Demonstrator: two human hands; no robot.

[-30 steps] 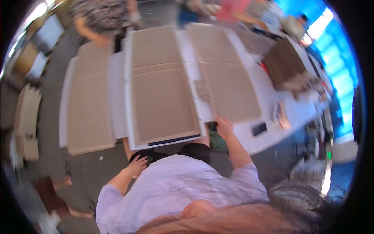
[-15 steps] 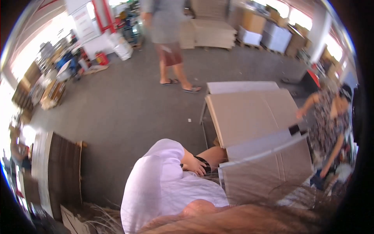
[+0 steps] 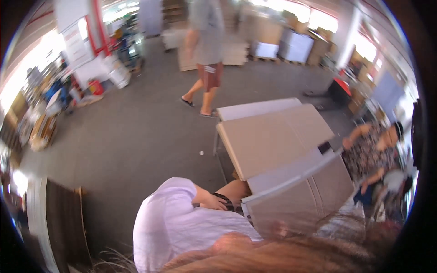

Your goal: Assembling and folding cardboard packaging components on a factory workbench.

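Observation:
My left hand (image 3: 216, 202) rests on my upper thigh, over black shorts (image 3: 224, 199), with its fingers laid out flat and nothing held in them. My left arm, in a white short sleeve (image 3: 168, 204), bends at the elbow. Beside my leg stands a table bearing a flat brown cardboard sheet (image 3: 277, 136). A second cardboard piece (image 3: 296, 195) with crease lines lies nearer to me, and a pale strip runs between the two. On the strip sits a small black object (image 3: 324, 147). My right hand does not show; loose hair blurs the lower edge.
Across the table, at the right, another person (image 3: 371, 150) in a patterned top reaches toward a dark blue cloth. A person (image 3: 207, 50) in a grey shirt stands on the floor ahead. At the left is a tall cardboard stack (image 3: 66, 227). Boxes on pallets (image 3: 296, 45) line the back.
The view has turned, so the table and background sit further left. The person in the grey shirt has taken a step to the right against the background. My left hand stays on my thigh.

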